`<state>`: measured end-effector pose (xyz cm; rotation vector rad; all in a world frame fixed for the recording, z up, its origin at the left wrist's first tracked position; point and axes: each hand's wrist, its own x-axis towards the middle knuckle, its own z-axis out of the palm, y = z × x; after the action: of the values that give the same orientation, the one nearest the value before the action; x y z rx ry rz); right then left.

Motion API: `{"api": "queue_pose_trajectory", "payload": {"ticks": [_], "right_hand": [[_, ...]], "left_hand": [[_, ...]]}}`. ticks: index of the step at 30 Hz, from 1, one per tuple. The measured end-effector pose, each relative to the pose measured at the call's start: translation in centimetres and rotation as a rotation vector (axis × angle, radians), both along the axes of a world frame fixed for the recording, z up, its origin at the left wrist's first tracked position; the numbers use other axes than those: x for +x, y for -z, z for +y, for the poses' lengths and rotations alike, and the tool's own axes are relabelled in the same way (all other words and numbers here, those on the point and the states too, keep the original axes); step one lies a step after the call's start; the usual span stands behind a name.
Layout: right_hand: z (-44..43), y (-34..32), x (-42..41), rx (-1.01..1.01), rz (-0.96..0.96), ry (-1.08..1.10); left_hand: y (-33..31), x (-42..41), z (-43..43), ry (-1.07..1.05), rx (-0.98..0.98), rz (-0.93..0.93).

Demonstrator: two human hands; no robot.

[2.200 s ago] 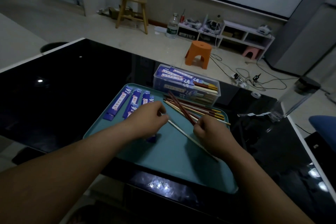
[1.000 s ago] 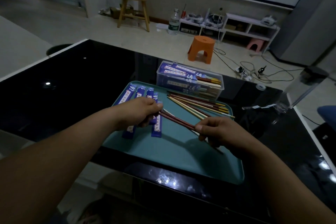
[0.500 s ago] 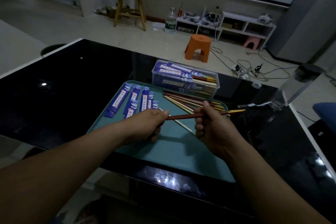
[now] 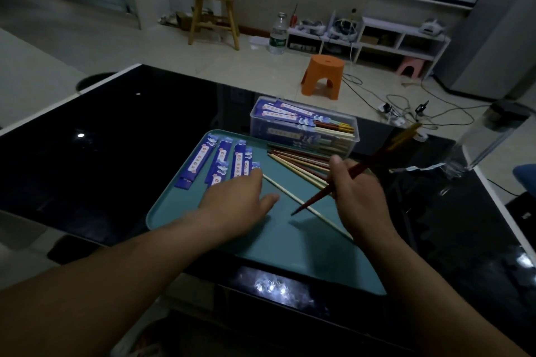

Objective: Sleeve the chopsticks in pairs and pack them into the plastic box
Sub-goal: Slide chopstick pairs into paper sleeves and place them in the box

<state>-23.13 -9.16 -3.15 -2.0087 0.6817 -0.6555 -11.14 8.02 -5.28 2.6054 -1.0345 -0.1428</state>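
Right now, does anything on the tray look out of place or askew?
One pale chopstick lies alone, diagonally across the teal tray, apart from the loose pile beside the plastic box. The right hand holds dark red chopsticks, tilted. Nothing else stands out.

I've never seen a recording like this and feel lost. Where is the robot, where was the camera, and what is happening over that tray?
There is no robot here: these are a person's two bare hands, filmed by a wide-angle camera worn on the head, looking forward and down. That is why both forearms enter from the bottom. On the black table sits a teal tray. On it lie blue paper sleeves, a pile of loose chopsticks and one pale chopstick apart from them. Behind the tray stands a clear plastic box, holding sleeved chopsticks. The right hand grips dark red chopsticks, apparently a pair, tips pointing down at the tray. The left hand is open and holds nothing, fingertips by the sleeves.
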Motion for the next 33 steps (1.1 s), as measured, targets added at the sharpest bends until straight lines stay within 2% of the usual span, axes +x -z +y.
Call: {"api": "queue_pose_trajectory", "payload": {"ticks": [3, 5, 9, 13, 16, 19, 23, 25, 29, 33], "right_hand": [[0.5, 0.5, -0.1, -0.209, 0.106, -0.044], [1.0, 0.6, 0.2, -0.202, 0.141, -0.069], [1.1, 0.3, 0.4, -0.203, 0.054, -0.093], [1.3, 0.2, 0.2, -0.331, 0.118, -0.107], [1.6, 0.4, 0.5, -0.312, 0.145, -0.121], [1.1, 0.7, 0.5, -0.236, 0.063, -0.11], [0.9, 0.6, 0.4, -0.274, 0.122, -0.13], [0.6, 0.9, 0.6, -0.215, 0.163, -0.123], [-0.4, 1.1, 0.7, 0.052, 0.131, -0.024], [-0.7, 0.8, 0.3, 0.308, 0.147, -0.019]], "left_hand": [[0.9, 1.0, 0.5, -0.052, 0.15, -0.08], [1.3, 1.1, 0.6, -0.058, 0.214, -0.078], [1.5, 1.2, 0.4, -0.079, 0.225, -0.047], [0.8, 0.9, 0.3, -0.076, 0.245, -0.02], [0.5, 0.7, 0.2, -0.064, 0.262, -0.056], [0.1, 1.0, 0.3, -0.052, 0.282, -0.067], [-0.7, 1.8, 0.4, -0.058, 0.238, 0.031], [-1.1, 1.9, 0.2, -0.054, 0.168, 0.121], [-1.8, 1.5, -0.4, 0.001, -0.002, 0.391], [-1.9, 1.2, -0.3, 0.107, -0.015, 0.349]]}}
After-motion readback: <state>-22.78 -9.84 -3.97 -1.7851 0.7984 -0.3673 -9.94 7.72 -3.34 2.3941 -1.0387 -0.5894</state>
